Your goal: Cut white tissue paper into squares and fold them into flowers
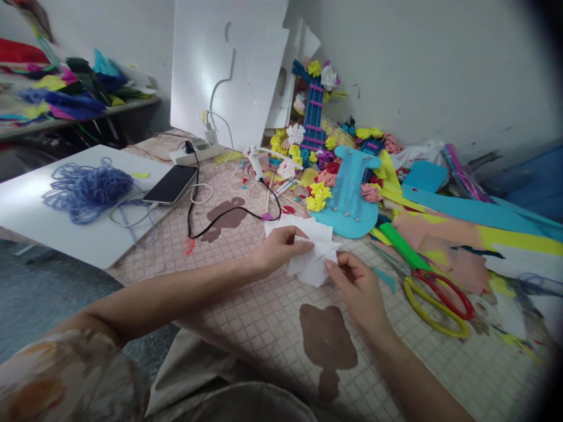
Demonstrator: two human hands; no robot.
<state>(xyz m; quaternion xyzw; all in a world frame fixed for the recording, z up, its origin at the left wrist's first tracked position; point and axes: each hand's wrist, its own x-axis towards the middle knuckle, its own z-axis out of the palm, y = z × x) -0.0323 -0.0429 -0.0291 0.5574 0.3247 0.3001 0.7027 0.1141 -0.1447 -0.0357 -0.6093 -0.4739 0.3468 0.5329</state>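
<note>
Thin white tissue paper (310, 273) is pinched between both hands, just above the patterned tablecloth (246, 316). My left hand (281, 249) grips its left side with thumb and fingers together. On the right side, my right hand (357, 287) pinches the paper's edge between thumb and forefinger. More white paper (323, 227) lies flat behind the hands. Beyond it rests a light-blue guitar-shaped cutout (352, 199) with strings, flanked by yellow paper flowers (318, 196) and pink ones (372, 192).
Right of my right hand lie scissors (440, 299) with red and yellow handles, and a green stick-shaped object (405, 246). A glue gun (255, 161) and its black cord stand behind. Leftward are a phone (170, 184) and blue yarn (90, 187) on a white board (97, 237).
</note>
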